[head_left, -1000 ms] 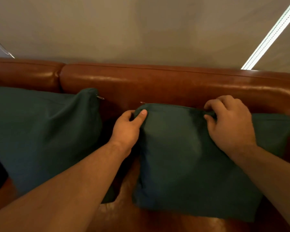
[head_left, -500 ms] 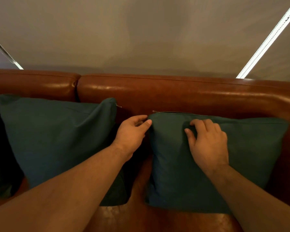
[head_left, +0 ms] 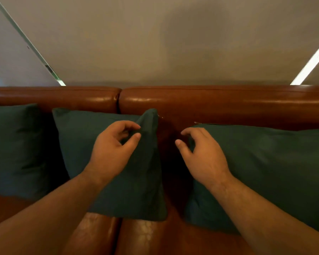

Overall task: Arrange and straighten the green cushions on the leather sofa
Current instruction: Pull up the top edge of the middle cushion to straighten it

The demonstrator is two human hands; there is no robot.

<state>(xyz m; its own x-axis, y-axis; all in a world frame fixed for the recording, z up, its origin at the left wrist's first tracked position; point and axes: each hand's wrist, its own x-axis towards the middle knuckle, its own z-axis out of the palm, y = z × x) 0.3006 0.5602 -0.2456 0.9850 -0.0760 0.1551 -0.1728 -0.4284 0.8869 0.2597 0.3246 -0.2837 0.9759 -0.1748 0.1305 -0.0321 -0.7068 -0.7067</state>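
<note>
Head view: a brown leather sofa [head_left: 219, 105] ran across the frame, its backrest split by a seam at twelve o'clock from the hands. Three green cushions leaned upright against it. The far-left cushion [head_left: 13, 148] sat at nine o'clock, partly cut off by the frame edge. The middle cushion [head_left: 77, 137] stood just beside it, toward seven o'clock from the frame's centre. The right cushion [head_left: 265, 172] filled the four o'clock area, well apart from the middle one, with bare leather showing between them.

The left hand [head_left: 112, 148] lay over the middle cushion's face, near its upper corner at two o'clock. Its fingers were half curled and the thumb stood apart from them, with green fabric showing through the gap. The fingertips [head_left: 139, 127] met the raised fold of the cover, but nothing was gripped.

The right hand [head_left: 204, 153] hovered over the right cushion's edge at nine o'clock, fingers loosely bent and spread, thumb pointing out over the gap, holding nothing.

A zip [head_left: 210, 124] ran along the right cushion's top edge. Behind the sofa rose a plain grey wall [head_left: 155, 43].
</note>
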